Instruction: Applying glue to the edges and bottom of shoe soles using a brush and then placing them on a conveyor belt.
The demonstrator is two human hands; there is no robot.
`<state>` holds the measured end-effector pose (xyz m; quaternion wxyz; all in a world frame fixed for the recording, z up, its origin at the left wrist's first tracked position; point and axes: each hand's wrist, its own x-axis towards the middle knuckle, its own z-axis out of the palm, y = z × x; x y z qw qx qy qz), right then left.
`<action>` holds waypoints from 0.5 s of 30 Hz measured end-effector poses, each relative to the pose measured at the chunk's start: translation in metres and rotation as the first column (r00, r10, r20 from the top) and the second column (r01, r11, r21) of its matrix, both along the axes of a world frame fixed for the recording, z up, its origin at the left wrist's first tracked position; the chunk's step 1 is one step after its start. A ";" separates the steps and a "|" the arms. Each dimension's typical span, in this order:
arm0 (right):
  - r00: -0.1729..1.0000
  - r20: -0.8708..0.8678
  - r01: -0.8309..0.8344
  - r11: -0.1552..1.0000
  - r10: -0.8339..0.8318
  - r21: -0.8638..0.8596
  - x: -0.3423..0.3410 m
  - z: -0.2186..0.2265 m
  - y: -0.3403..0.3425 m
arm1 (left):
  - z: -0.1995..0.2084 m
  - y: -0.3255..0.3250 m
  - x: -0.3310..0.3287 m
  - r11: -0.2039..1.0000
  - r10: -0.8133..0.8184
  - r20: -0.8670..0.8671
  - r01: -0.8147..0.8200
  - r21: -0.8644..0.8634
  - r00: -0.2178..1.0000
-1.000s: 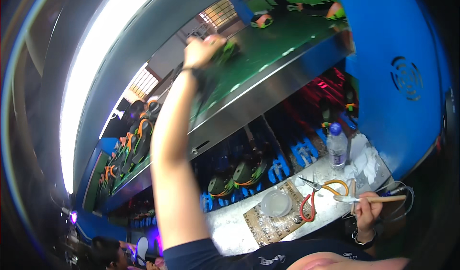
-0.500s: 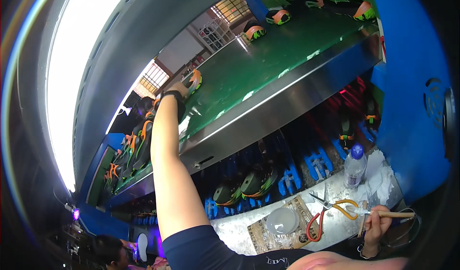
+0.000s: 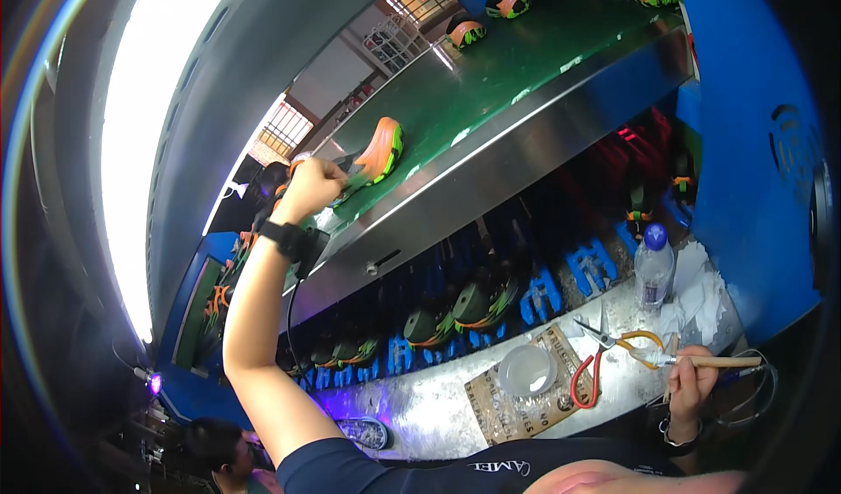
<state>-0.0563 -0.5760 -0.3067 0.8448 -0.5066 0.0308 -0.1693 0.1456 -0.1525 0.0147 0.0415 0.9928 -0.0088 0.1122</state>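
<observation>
My left hand [image 3: 317,186] is closed on the rear part of a sports shoe [image 3: 384,148] with an orange upper and green-and-black sole edge. The shoe is on the green conveyor belt [image 3: 455,100], its orange toe pointing away to the upper right; my fingers partly cover its near end. Down at the right, my right hand [image 3: 689,387] grips a wooden-handled brush [image 3: 723,363] whose pale head points left. Just beyond the brush head lie scissors [image 3: 603,343] with one red and one yellow handle, blades spread. A round dish [image 3: 527,370] of whitish contents sits left of them on cardboard [image 3: 486,411].
A clear bottle [image 3: 653,271] with a blue cap stands beside crumpled white paper [image 3: 701,297] on the metal bench [image 3: 420,424]. Below the belt, several shoes [image 3: 429,323] rest on blue holders. More shoes [image 3: 464,31] sit far along the belt. Another person [image 3: 219,450] is at lower left.
My left hand has drawn back toward me, bringing the shoe nearer along the belt, with the elbow now bent. My right hand keeps the brush in nearly the same place.
</observation>
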 end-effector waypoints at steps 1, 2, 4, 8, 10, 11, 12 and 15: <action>1.000 -0.005 -0.005 1.000 0.006 0.004 -0.002 0.000 -0.001 | 0.006 -0.009 -0.019 0.996 -0.029 -0.021 0.027 -0.080 0.999; 1.000 -0.004 -0.011 1.000 0.011 0.005 -0.003 -0.001 -0.002 | 0.010 -0.012 -0.029 0.997 -0.023 -0.020 0.022 -0.078 1.000; 0.999 0.048 0.004 1.000 -0.003 -0.014 -0.008 -0.002 -0.004 | 0.014 -0.016 -0.040 0.919 0.207 0.085 -0.164 -0.359 0.975; 0.996 0.085 0.000 1.000 0.003 -0.030 -0.021 -0.001 -0.011 | 0.014 -0.011 -0.044 0.742 0.538 -0.310 -0.615 -0.266 0.784; 0.996 0.084 -0.003 1.000 0.006 -0.028 -0.028 0.005 -0.013 | -0.005 0.007 -0.030 0.676 0.458 -0.397 -0.602 -0.426 0.795; 0.996 0.085 -0.004 1.000 0.006 -0.030 -0.032 0.007 -0.013 | -0.009 0.012 -0.024 0.663 0.394 -0.407 -0.561 -0.495 0.824; 0.994 0.108 0.002 1.000 0.001 -0.023 -0.035 0.009 -0.013 | -0.011 0.017 -0.019 0.643 0.329 -0.411 -0.520 -0.563 0.850; 0.991 0.134 0.014 1.000 -0.011 -0.027 -0.044 0.013 -0.015 | -0.011 0.024 -0.016 0.467 0.317 -0.332 -0.451 -0.760 0.888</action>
